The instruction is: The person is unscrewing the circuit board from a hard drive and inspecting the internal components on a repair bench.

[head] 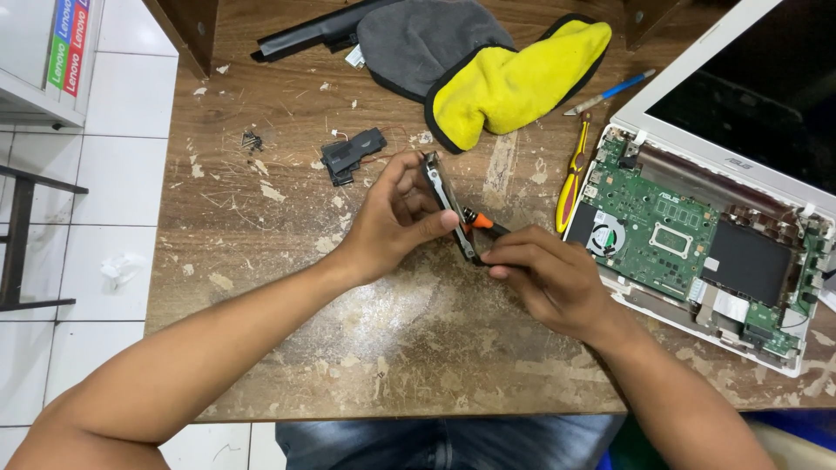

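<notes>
My left hand [396,218] grips a flat metal drive in its bracket [444,196], standing it on edge over the worn wooden table [418,348]. Thumb and fingers pinch it from both faces. My right hand [549,278] holds a small screwdriver with an orange and black handle [482,224], its tip against the drive's lower edge. Both hands meet near the table's middle.
An opened white laptop [697,235] with its green circuit board and fan bare lies at right. A yellow-handled screwdriver [572,178] and a blue pen [610,91] lie beside it. A grey and yellow cloth [488,70], a black bar and a small black part [351,155] sit farther back.
</notes>
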